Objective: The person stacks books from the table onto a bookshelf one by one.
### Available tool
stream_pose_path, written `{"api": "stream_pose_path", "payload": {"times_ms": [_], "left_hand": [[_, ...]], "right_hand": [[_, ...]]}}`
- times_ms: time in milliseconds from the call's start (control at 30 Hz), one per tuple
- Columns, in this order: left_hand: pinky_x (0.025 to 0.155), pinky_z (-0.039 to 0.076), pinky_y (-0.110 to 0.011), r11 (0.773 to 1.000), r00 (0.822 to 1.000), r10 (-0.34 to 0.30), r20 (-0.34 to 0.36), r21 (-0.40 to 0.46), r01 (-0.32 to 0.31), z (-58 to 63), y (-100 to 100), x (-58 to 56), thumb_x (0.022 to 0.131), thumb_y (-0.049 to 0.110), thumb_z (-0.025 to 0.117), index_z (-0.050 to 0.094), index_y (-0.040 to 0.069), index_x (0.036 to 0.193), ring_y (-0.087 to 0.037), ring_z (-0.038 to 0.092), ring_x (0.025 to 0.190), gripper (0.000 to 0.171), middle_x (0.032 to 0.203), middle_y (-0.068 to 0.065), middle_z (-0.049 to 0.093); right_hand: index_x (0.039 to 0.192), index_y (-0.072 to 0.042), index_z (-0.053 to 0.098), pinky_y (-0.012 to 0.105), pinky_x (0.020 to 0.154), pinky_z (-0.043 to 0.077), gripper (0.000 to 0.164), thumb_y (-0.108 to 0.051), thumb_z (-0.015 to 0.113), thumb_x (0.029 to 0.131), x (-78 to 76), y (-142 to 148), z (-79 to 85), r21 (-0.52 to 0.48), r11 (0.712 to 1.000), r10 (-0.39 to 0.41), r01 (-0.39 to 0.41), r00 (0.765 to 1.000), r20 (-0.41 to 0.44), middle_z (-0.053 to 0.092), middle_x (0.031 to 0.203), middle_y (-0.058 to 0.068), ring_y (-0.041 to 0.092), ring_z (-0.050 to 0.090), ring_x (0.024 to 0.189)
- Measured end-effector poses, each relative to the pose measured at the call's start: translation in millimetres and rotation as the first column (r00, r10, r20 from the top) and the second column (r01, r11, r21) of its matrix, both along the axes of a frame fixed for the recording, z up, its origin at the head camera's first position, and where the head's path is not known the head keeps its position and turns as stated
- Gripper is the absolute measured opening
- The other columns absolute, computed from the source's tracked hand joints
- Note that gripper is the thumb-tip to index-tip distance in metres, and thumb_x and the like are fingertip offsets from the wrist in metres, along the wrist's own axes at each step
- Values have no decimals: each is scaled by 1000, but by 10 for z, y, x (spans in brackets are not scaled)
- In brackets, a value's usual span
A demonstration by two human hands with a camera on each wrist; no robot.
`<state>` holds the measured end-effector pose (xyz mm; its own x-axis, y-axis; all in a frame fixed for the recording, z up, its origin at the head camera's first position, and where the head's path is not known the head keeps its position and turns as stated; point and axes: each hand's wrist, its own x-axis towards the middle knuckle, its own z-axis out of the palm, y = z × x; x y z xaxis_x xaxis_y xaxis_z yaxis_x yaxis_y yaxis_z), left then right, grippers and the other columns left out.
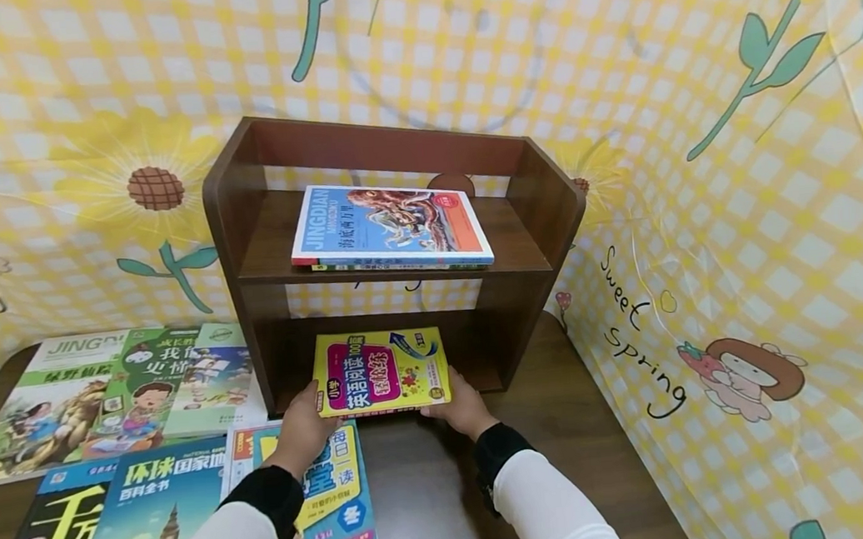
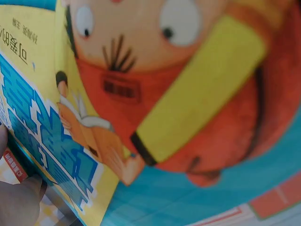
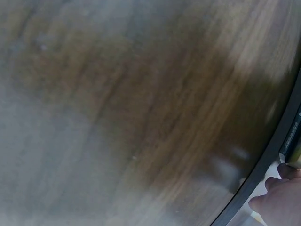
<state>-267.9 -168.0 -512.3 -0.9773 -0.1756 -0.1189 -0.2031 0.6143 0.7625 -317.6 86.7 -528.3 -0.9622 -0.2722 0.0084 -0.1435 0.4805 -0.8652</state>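
**Sunflower-check backdrop (image 1: 429, 19), brown shelf (image 1: 393, 143), yellow book (image 1: 382, 373) held at the lower level**

So the feed I'm on has yellow gingham all round and a brown wooden table (image 1: 578, 426) below. Clock positions are from the middle of the head view. The yellow book is at 7 o'clock, cover up, right at the mouth of the shelf's lower level; can't tell how far in it goes, or whether it's resting on anything. Both hands have a grip on it: the left hand (image 1: 307, 422) at its 8 o'clock corner, the right hand (image 1: 465, 402) at its 4.

Close in at 11, a blue book (image 1: 391, 222) lies flat on the upper level. Out between 8 and 9 there are some green-covered books (image 1: 143, 398), with blue-covered books (image 1: 154, 498) nearer me at 8. A blue-and-yellow book (image 1: 342, 493) lies at 7, partly behind the left sleeve (image 1: 228, 538), and it fills my left wrist view. Right wrist cam's mostly blurry wood, with the right hand poking in at 4.
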Motion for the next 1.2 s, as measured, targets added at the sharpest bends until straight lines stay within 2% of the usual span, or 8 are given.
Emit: {"api": "stream_pose_path", "payload": {"times_ms": [267, 500, 767, 1033, 1200], "left_hand": [[108, 33, -54, 999, 1000, -7, -7, -41, 6, 25, 45, -33, 86, 3, 71, 30, 0, 146, -38, 46, 113, 73, 137, -25, 43], [109, 32, -55, 998, 1000, 7, -27, -56, -8, 13, 38, -115, 88, 6, 69, 35, 3, 143, -36, 49, 110, 65, 134, -23, 47], [110, 31, -54, 998, 1000, 10, -20, -54, -11, -45, 14, -197, 89, 6, 67, 35, 2, 144, -37, 48, 113, 64, 136, -23, 45], [110, 29, -54, 998, 1000, 18, -19, -55, -19, -53, 9, -246, 89, 5, 67, 33, 2, 145, -39, 46, 119, 66, 140, -24, 43], [110, 29, -55, 998, 1000, 19, -24, -59, -20, -48, 11, -259, 88, 5, 69, 34, 2, 144, -39, 46, 119, 66, 139, -23, 42]], "right_hand": [[143, -2, 36, 53, 103, 41, 72, -14, 75, 84, -65, 1, 7, -18, 1000, 22, -22, 1000, -8, 56, 127, 17, 29, 55, 106], [142, -5, 38, 52, 105, 39, 71, -12, 77, 83, -175, -27, -30, -24, 1000, 5, -5, 1000, -4, 55, 126, 15, 28, 54, 109], [139, -5, 42, 54, 105, 38, 71, -13, 80, 80, -204, -69, -44, 56, 998, -40, 42, 999, -28, 52, 125, 15, 29, 50, 110], [140, -5, 43, 55, 113, 26, 71, -12, 80, 80, -241, -87, -49, 87, 995, -39, 44, 998, -54, 48, 139, 16, 36, 39, 132], [139, -5, 43, 51, 116, 20, 70, -12, 80, 80, -278, -83, -72, 100, 995, -18, 26, 997, -76, 47, 140, 15, 35, 39, 133]]}}
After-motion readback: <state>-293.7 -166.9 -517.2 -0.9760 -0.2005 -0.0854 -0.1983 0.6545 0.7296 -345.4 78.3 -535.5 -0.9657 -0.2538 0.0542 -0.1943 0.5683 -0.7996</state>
